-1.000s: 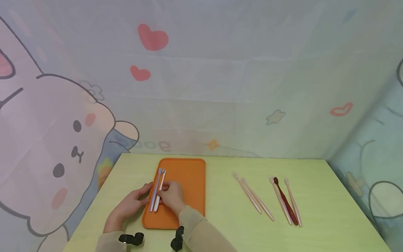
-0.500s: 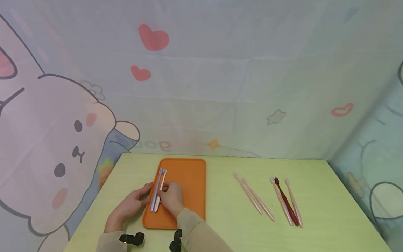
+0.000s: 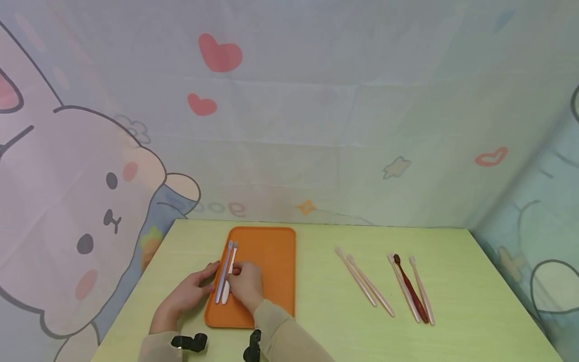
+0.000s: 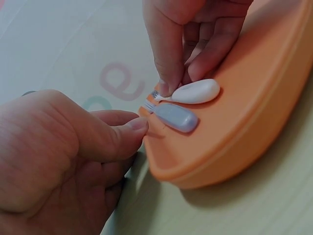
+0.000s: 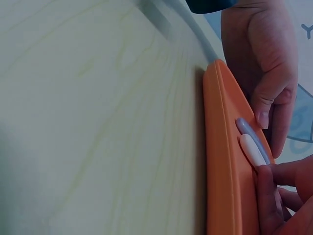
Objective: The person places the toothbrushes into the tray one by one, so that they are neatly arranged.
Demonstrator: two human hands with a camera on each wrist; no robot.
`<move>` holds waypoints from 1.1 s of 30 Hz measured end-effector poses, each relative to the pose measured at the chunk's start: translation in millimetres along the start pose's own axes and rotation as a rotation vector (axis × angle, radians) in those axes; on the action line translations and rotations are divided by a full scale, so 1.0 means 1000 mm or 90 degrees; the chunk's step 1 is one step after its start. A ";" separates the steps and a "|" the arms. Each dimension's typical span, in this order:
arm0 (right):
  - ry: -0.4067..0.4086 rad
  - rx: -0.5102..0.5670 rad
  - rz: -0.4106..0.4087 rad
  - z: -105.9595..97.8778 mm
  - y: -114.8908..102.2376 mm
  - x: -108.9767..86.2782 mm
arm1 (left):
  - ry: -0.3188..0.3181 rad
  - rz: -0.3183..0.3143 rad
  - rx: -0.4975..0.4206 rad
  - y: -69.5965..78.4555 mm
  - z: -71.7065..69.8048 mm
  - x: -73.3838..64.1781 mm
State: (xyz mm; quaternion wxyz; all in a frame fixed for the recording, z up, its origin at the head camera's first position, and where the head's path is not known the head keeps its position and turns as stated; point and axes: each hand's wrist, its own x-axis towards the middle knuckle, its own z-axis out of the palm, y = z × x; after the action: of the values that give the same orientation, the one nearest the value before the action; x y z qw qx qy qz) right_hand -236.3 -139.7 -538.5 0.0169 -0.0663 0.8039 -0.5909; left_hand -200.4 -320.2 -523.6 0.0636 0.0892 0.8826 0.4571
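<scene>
Examining the head view first: the orange tray (image 3: pixel 277 266) lies on the yellow-green surface (image 3: pixel 316 317), with a lavender toothbrush (image 3: pixel 223 274) and a white toothbrush (image 3: pixel 225 293) side by side along its left part. The right hand (image 3: pixel 248 284) pinches the white toothbrush partway along its handle. The left hand (image 3: pixel 187 293) touches the tray's left rim, its fingers relaxed and gripping no toothbrush. Apart, to the right, lie two pale pink toothbrushes (image 3: pixel 356 277); farther right, a dark red toothbrush (image 3: pixel 411 290) lies between two further pink toothbrushes (image 3: pixel 422 291). Judged risk: a push by the left hand against the rim could shift the tray and spoil the alignment.

Left wrist view: the two handle ends sit just beside each other with a narrow gap. The right hand's fingers close on the slimmer part of the white handle. The smooth, rounded handle could roll or pivot if that pinch loosens.

Right wrist view: the left thumb is at the rim, just beside the lavender toothbrush. Either hand could knock that brush askew, since clearance looks slight. Whether the white handle fully rests on the tray cannot be told.
</scene>
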 end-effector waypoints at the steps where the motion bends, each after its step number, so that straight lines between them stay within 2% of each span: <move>1: 0.003 0.000 -0.001 0.000 0.001 0.000 | -0.001 0.000 0.000 0.000 0.000 0.000; 11: 0.007 0.022 -0.006 -0.001 0.004 -0.002 | -0.007 -0.012 0.000 0.000 -0.001 0.002; 25: -0.017 0.069 0.007 -0.004 0.008 -0.001 | -0.008 -0.027 -0.011 0.002 0.001 0.001; 33: -0.056 0.133 0.058 -0.009 0.007 0.000 | -0.007 -0.031 -0.019 -0.002 0.000 0.001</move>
State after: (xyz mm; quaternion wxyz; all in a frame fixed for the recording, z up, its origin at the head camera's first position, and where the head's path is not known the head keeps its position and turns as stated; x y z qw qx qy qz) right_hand -237.9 -129.1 -542.8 0.0862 -0.0534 0.7385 -0.6666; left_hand -201.7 -321.0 -525.5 0.0808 0.0694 0.8773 0.4679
